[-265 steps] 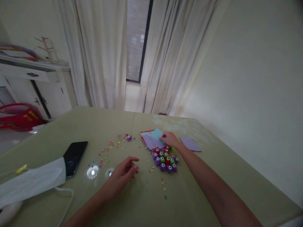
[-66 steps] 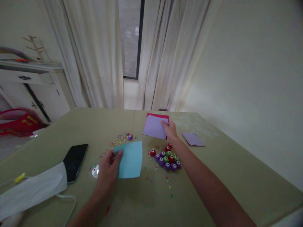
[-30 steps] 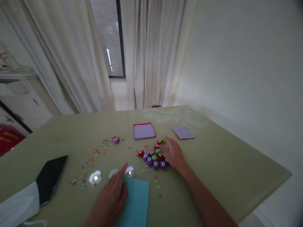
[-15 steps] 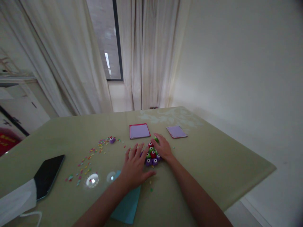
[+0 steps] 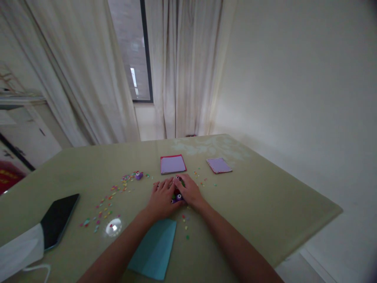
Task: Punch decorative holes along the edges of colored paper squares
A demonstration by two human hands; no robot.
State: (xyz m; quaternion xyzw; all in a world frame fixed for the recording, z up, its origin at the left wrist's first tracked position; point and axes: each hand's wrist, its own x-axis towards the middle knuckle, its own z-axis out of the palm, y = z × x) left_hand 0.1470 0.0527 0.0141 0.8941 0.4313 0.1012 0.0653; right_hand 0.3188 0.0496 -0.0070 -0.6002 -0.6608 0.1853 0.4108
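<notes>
Several small balls (image 5: 179, 197) with white eyes, red, green and purple, sit bunched together on the table, mostly covered by my fingers. My left hand (image 5: 161, 198) curves around the bunch from the left, palm down, its fingers close together and thumb along the near side. From the right, my right hand (image 5: 190, 190) cups the same bunch, its fingertips meeting those of the left. A lone purple ball (image 5: 139, 175) with an eye lies farther left, beside scattered colourful bits (image 5: 114, 188). A blue cloth or sheet (image 5: 154, 249) is below my left hand.
Two square purple pads (image 5: 173, 164) with red edges lie beyond my hands, the second pad (image 5: 219, 165) to the right. A black phone (image 5: 60, 220) and a white face mask (image 5: 22, 251) are at left. A shiny clear disc (image 5: 113, 227) rests near the bits.
Both hands have closed in around the eyed balls, and the bunch has shifted left. Small bits now show on the table where my right hand was.
</notes>
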